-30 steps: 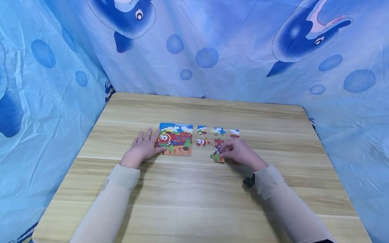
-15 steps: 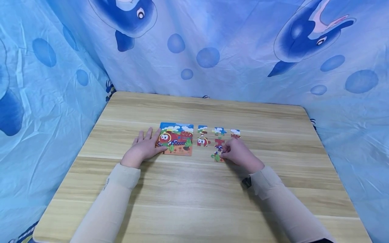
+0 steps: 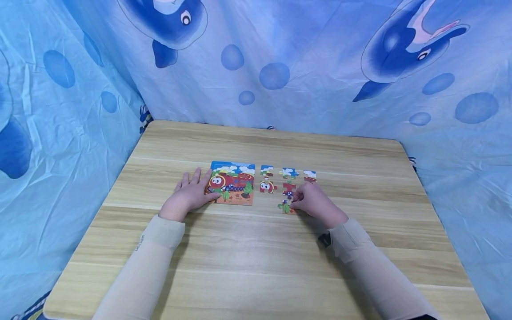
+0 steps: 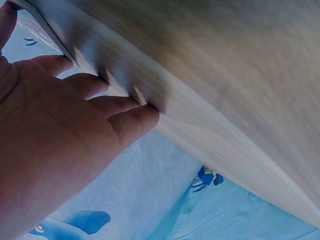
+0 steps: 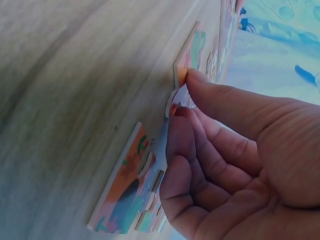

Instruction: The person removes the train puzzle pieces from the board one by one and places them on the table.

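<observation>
My left hand (image 3: 188, 195) lies with fingers spread on the table, its thumb over the lower left edge of a square picture board (image 3: 234, 186) showing a red train. In the left wrist view that hand's fingertips touch the wood. To the board's right, my right hand (image 3: 318, 204) holds a jigsaw piece (image 3: 285, 207) with a green cactus, between thumb and curled fingers at its right side. The same view from the right wrist shows the thumb tip pressed on the piece's orange corner. Just above it lies a red train piece (image 3: 289, 189).
An eye piece (image 3: 266, 186) and cloud pieces (image 3: 289, 172), (image 3: 310, 175) lie in loose rows by the board. Another orange piece (image 5: 120, 190) sits beside the right hand, hidden in the head view. Blue dolphin-print cloth (image 3: 256, 66) hangs behind the wooden table (image 3: 248, 266).
My right hand has shifted slightly, its fingers now covering more of the cactus piece's right side. The left hand stays in place on the board's edge.
</observation>
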A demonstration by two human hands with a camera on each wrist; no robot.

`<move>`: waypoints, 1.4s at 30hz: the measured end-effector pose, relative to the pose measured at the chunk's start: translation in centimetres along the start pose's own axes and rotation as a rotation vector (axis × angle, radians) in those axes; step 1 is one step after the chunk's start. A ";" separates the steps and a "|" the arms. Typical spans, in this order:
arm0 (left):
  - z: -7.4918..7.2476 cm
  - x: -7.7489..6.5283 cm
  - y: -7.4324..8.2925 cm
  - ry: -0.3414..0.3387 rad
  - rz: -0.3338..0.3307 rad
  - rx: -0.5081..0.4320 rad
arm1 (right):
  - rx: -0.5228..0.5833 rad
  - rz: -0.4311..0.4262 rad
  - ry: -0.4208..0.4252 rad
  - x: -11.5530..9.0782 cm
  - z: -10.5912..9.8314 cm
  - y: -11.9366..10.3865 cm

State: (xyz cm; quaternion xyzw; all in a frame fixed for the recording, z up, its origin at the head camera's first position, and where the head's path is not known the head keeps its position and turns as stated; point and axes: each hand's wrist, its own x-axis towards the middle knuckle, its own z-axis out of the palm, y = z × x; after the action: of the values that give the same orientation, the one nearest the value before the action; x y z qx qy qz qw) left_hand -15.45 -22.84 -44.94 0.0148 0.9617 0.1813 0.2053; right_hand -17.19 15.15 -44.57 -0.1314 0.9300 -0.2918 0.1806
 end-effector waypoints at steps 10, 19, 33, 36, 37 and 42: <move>-0.4 -0.5 0.5 -0.005 0.004 0.021 | 0.031 -0.002 -0.030 0.0 -0.2 0.5; 1.0 0.9 -1.1 0.019 0.010 0.002 | 0.085 -0.024 0.002 0.0 -0.7 -0.4; 0.2 0.2 -0.4 0.008 0.017 -0.001 | 0.249 -0.124 0.027 1.4 0.5 -3.7; -0.1 -0.2 0.2 0.004 0.012 0.004 | 0.239 -0.157 0.040 1.8 0.7 -4.4; -0.5 -0.6 0.6 0.000 0.008 0.007 | 0.245 -0.165 0.037 1.9 0.7 -4.6; -0.3 -0.6 0.5 0.005 0.009 0.028 | 0.287 -0.193 0.017 2.5 1.2 -5.8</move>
State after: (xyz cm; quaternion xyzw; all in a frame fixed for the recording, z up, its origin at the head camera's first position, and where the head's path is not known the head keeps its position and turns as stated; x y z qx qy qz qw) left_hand -15.09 -22.51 -44.24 0.0216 0.9645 0.1688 0.2018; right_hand -18.14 9.03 -42.71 -0.1904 0.8634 -0.4387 0.1607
